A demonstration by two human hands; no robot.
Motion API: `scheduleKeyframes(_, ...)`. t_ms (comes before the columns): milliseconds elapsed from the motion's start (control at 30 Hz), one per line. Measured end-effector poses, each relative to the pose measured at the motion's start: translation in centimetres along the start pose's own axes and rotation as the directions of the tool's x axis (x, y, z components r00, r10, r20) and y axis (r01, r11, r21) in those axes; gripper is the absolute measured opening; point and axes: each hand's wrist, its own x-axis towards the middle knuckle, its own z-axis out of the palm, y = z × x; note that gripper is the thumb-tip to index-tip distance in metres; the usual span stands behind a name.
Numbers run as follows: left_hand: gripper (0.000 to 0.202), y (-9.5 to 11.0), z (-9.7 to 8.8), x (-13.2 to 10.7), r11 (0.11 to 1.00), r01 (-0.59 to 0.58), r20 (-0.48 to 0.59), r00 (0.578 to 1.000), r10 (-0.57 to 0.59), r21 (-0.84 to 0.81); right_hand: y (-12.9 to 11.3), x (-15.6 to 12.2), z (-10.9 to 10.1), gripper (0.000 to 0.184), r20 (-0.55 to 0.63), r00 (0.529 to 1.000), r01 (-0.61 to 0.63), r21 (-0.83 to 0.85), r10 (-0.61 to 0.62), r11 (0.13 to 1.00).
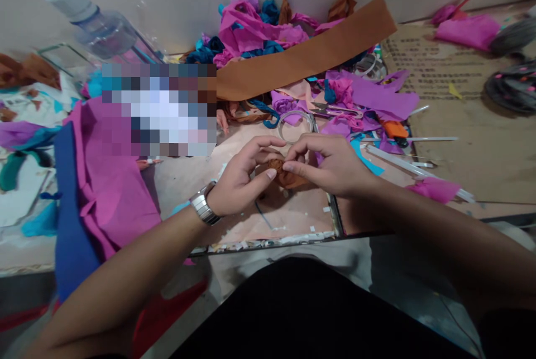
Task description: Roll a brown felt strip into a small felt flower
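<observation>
Between my two hands is a small rosette of gathered brown crepe paper (293, 180), held low over the table. My right hand (333, 163) pinches its upper edge with thumb and forefinger. My left hand (243, 177), with a metal watch at the wrist, curls around the other side, its thumb against the paper. The left fingertips are partly hidden behind the rosette. Just beyond the hands lies a clear tape roll (283, 124), with scissors (335, 110) to its right.
A long brown paper strip (305, 49) crosses crumpled pink, purple and blue paper. Pink sheets (113, 186) hang over the table's front edge at left. A large bottle (106, 32) stands behind them. An orange cutter (393, 130), white sticks (402, 161) and cardboard (456, 152) lie right.
</observation>
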Motion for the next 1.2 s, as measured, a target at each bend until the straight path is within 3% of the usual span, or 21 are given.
scheduleKeyframes(200, 0.046, -0.2, 0.3, 0.0, 0.994, -0.042, 0.047, 0.998, 0.047, -0.098, 0.7, -0.1, 0.1, 0.022, -0.058, 0.998, 0.028, 0.015, -0.027, 0.999)
scheduleKeyframes(367, 0.046, -0.1, 0.1, 0.1, 0.993, -0.113, 0.063, 0.991, 0.115, -0.024, 1.3, 0.1, 0.0, 0.043, -0.118, 0.993, -0.015, 0.086, 0.026, 0.996)
scheduleKeyframes(467, 0.045, 0.0, -0.1, 0.1, 0.984, -0.169, 0.103, 0.981, 0.162, 0.063, 1.4, 0.3, -0.1, 0.051, -0.073, 0.991, -0.094, 0.19, 0.11, 0.977)
scheduleKeyframes(567, 0.042, -0.1, -0.2, 0.1, 0.986, -0.143, 0.102, 0.986, 0.135, 0.081, 1.4, 0.3, -0.1, 0.05, -0.014, 0.99, -0.133, 0.27, 0.142, 0.954)
scheduleKeyframes(733, 0.036, -0.2, -0.1, 0.0, 0.993, -0.111, 0.029, 0.993, 0.11, 0.035, 1.0, 0.2, 0.1, 0.044, 0.011, 0.982, -0.177, 0.417, 0.189, 0.892)
scheduleKeyframes(867, 0.033, 0.0, 0.1, 0.2, 0.992, -0.124, -0.105, 0.987, 0.125, 0.017, 0.8, 0.2, 0.1, 0.043, 0.037, 0.965, -0.244, 0.479, 0.258, 0.843)
scheduleKeyframes(967, 0.031, -0.1, 0.4, 0.3, 0.991, -0.124, -0.202, 0.973, 0.111, -0.053, 0.8, 0.3, 0.2, 0.043, 0.042, 0.961, -0.262, 0.467, 0.275, 0.845)
scheduleKeyframes(1200, 0.03, -0.9, 0.7, 0.3, 0.988, -0.139, -0.299, 0.947, 0.115, -0.06, 0.5, 0.1, 0.6, 0.037, 0.067, 0.977, -0.21, 0.439, 0.202, 0.874)
